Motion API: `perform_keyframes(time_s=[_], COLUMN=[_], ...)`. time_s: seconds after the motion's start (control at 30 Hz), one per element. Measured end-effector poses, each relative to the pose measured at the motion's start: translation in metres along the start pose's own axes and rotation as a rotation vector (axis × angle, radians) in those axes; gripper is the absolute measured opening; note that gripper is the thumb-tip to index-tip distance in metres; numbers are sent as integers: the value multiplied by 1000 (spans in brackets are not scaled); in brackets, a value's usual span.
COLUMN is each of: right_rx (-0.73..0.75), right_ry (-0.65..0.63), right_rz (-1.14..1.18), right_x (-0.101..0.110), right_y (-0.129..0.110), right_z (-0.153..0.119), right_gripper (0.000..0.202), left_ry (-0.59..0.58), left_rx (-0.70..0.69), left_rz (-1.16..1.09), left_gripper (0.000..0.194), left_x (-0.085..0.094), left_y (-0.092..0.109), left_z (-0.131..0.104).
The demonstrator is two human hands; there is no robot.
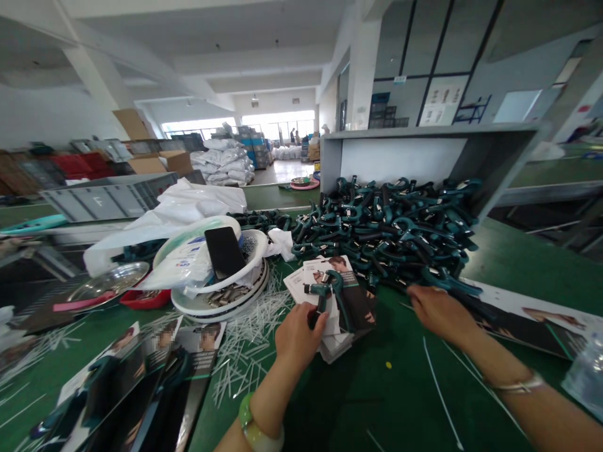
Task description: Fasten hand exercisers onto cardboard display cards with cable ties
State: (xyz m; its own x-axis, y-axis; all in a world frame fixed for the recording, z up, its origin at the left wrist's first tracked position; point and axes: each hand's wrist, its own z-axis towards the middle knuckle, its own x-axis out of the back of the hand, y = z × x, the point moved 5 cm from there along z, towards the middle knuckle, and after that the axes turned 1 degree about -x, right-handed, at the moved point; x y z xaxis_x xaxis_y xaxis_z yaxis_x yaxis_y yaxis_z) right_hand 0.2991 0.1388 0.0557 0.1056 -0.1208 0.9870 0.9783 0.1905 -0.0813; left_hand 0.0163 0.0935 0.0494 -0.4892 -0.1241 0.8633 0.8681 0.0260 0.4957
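Note:
My left hand (299,333) is closed round the black handle of a green hook-headed hand tool (338,301), which lies over a stack of printed cards (362,301). Curled at the front edge of a big pile of similar green and black tools (391,226) is my right hand (438,314). A thin pale strip shows by its fingertips, but what these fingers hold is hidden. More printed cards with tools (188,370) lie at the lower left. Right of my right hand, a long printed card (527,314) carries another tool.
Many thin white strips (249,345) are scattered on the green table (377,402). To the left stand white bowls (221,311) with metal parts, a phone (223,251) on top, a red dish (146,298) and a metal plate (108,279). A grey bin (509,157) lies behind the pile.

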Motion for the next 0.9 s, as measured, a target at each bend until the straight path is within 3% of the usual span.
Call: perform_keyframes(time_s=[0.07,0.13,0.23,0.33,0.53,0.63,0.7,0.8,0.9], right_rx=[-104,-68,48,75,19,57,160,329,486], right_ry=[-219,-280,-259,-261,-249,-357,-296,-5,157], right_rz=[-216,-266,-300,-294,2,400,546,315,-35], right_x=[-12,-21,-31,-35,-11,-1,8,20,21], right_y=[42,58,56,54,65,40,9,-35,-68], right_z=[-6,-11,-14,-11,-18,-29,-29,-18,-5], right_gripper=[25,34,47,51,48,50,51,48,41], left_ry=[-6,7,82,92,81,81,81,85,82], left_rx=[4,-2,-72,-135,-20,14,0,-33,-55], left_rz=[-1,4,17,25,-70,-169,-233,-331,-404], left_gripper=[27,28,35,29,17,14,14,14,15], left_x=[0,2,10,13,3,-3,-7,-12,-14], left_y=[-1,0,12,28,34,28,23,17,11], left_z=[0,1,3,9,26,29,31,33,35])
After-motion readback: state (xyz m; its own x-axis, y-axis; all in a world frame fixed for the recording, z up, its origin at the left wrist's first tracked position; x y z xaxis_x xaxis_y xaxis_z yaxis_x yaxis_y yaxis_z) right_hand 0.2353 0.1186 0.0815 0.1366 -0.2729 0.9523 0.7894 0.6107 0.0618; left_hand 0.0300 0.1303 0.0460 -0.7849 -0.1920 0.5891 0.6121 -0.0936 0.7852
